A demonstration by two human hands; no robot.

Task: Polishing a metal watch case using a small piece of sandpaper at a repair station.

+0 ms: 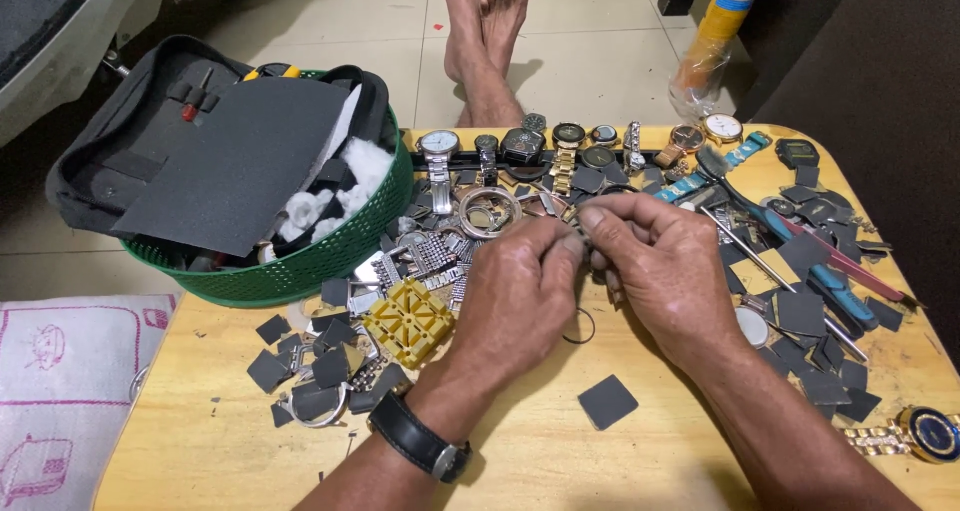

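Cotton wads point(352, 176) fill green basket point(330, 266); both hands point(520, 296) pinch small part.

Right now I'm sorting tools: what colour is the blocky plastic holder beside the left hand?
Yellow plastic holder, clearest in the head view.

Green basket point(300, 281); yellow holder point(408, 321); dark grey squares point(607, 402).
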